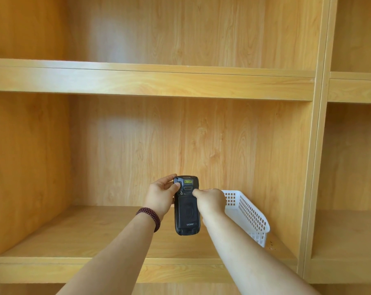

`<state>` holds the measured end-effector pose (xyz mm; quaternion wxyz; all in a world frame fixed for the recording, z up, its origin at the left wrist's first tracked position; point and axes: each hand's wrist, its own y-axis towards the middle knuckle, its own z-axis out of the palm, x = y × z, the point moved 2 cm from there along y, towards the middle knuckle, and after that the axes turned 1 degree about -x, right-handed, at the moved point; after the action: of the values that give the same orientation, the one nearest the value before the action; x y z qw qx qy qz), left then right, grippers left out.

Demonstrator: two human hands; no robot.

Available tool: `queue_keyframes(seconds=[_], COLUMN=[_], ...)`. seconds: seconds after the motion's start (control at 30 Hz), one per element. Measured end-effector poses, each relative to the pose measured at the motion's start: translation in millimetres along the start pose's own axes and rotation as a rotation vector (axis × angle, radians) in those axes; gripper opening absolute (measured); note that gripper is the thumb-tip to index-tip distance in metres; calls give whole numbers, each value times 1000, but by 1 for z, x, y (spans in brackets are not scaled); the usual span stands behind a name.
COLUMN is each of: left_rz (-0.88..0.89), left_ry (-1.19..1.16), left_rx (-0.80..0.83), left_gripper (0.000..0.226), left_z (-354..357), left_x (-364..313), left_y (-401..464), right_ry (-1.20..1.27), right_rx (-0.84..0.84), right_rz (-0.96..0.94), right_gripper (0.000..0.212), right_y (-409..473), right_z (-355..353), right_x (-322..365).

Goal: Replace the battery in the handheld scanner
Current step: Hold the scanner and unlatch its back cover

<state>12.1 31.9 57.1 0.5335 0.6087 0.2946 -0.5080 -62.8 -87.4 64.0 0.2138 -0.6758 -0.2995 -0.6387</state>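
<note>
A black handheld scanner is held upright in the air inside the shelf bay, its back facing me, with the battery cover closed and a small label near its top. My left hand grips the scanner's upper left edge, thumb pressed on the top corner. My right hand touches the scanner's upper right side, a fingertip at the latch area just above the cover. No loose battery is visible.
A white perforated plastic basket stands on the wooden shelf board right of my right hand; its contents are hidden. Another shelf runs above, and an upright panel bounds the bay on the right.
</note>
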Motion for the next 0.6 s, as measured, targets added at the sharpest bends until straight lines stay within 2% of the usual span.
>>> queue_keyframes(seconds=[0.3, 0.6], left_rz=[20, 54], left_ry=[42, 45], left_rx=[-11, 10], left_gripper=[35, 35], left_z=[1, 5], left_x=[1, -3], left_y=[0, -1], right_ry=[59, 91], right_rx=[2, -18], right_rz=[112, 103], right_gripper=[27, 24], right_y=[0, 2], right_z=[-2, -3], right_x=[-1, 4])
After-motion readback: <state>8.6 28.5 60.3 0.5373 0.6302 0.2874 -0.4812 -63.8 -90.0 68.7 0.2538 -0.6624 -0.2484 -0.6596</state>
